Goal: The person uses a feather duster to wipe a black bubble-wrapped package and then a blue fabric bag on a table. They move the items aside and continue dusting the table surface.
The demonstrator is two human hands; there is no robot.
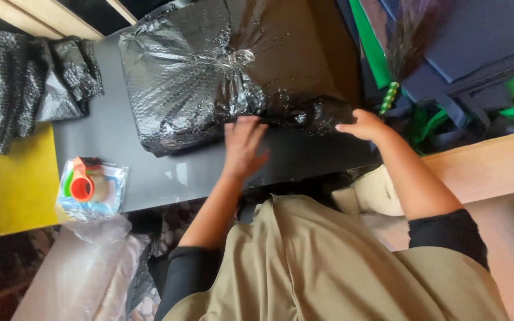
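- The left hand [244, 142] lies flat, palm down, fingers spread and straight, its fingertips touching the near edge of a bundle wrapped in black bubble wrap [209, 71]; it grips nothing.
- The right hand [361, 125] rests at the bundle's near right corner, fingers curled loosely against the wrap; whether they pinch a fold of it I cannot tell, since the black film hides the contact.
- The bundle sits on a dark grey table top [108, 137], stretching away from both sets of fingertips, with clear tape [239, 59] gathered in a shiny knot on its upper face beyond the left fingers.
- Well to the left of the left fingers, a tape dispenser with an orange core [82, 185] lies on a clear plastic bag [111, 190] at the table's near edge.
- Farther left, loose black bubble wrap [25, 77] is heaped above a yellow sheet [19, 184].
- Beyond the right fingers hang dark blue and green fabrics [477, 53].
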